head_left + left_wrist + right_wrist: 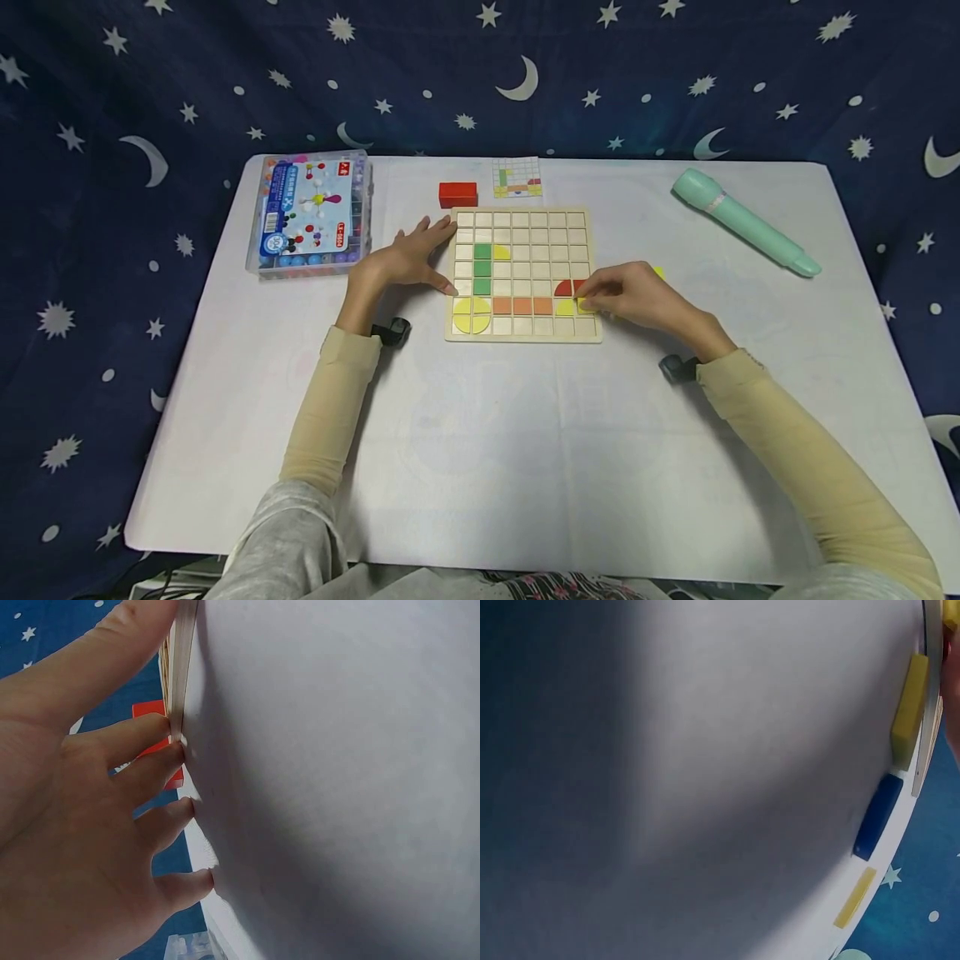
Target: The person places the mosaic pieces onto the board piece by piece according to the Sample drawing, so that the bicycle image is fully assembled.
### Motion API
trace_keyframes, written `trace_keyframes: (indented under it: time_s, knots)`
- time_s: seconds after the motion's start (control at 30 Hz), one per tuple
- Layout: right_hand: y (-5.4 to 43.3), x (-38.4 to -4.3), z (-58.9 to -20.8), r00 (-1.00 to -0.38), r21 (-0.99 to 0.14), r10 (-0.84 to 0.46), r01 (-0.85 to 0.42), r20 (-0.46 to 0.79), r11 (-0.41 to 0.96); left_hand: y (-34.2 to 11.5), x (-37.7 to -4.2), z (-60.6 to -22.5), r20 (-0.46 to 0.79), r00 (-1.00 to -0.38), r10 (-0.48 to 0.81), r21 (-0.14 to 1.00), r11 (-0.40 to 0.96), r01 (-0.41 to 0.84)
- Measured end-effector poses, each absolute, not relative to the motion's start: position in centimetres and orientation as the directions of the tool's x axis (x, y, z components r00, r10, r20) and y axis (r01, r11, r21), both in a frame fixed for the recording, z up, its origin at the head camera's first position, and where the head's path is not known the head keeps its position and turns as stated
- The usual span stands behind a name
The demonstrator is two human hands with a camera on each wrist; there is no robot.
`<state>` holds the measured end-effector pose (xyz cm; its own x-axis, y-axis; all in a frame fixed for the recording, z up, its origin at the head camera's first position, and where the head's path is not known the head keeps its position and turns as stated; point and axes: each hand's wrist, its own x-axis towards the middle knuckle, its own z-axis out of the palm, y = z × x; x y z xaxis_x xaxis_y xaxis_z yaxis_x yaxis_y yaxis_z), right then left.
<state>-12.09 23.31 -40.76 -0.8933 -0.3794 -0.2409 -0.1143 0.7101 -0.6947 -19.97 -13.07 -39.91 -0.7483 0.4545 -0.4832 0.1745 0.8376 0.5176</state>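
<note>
A wooden grid board (522, 327) lies on the table with coloured pieces in its squares. Green squares (482, 268) run in a column, orange squares (522, 307) form a row, and yellow quarter-rounds make a circle (471, 317) at the lower left. Two red quarter-rounds (563, 288) lie near the right edge. My left hand (407, 257) has its fingers spread, with thumb and fingertips at the board's left edge (180, 675). At the lower right of the grid, my right hand (637, 293) pinches a yellow piece (584, 306), partly hidden by the fingertips.
Behind the board are a red block (458, 195) and a pattern card (517, 177). A clear box of beads (309, 212) stands at the left, a mint-green tube (746, 222) at the right. Yellow (910, 712) and blue (877, 817) pieces lie beside the board under my right hand.
</note>
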Motion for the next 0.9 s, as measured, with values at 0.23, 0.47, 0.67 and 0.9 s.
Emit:
trace_keyframes:
  time_s: [0.23, 0.47, 0.67, 0.9]
  knots:
    - [23.25, -12.04, -40.84, -0.882, -0.658, -0.442, -0.236, -0.163, 0.715, -12.98, -19.94, -39.83, -0.487, -0.747, 0.453, 0.517, 0.838, 0.171]
    - [23.29, -11.97, -40.82, -0.883, -0.657, -0.438, -0.232, -0.166, 0.717, -12.90, -19.94, -39.78, -0.489, -0.745, 0.454, 0.520, 0.837, 0.169]
    - [23.52, -11.77, -40.90, -0.894, -0.663, -0.417, -0.211, -0.167, 0.718, -12.97, -20.01, -39.80, -0.496, -0.741, 0.453, 0.522, 0.837, 0.163]
    - [23.24, -12.03, -40.93, -0.875, -0.643, -0.452, -0.247, -0.173, 0.725, -13.00, -20.02, -39.71, -0.501, -0.737, 0.454, 0.522, 0.838, 0.161]
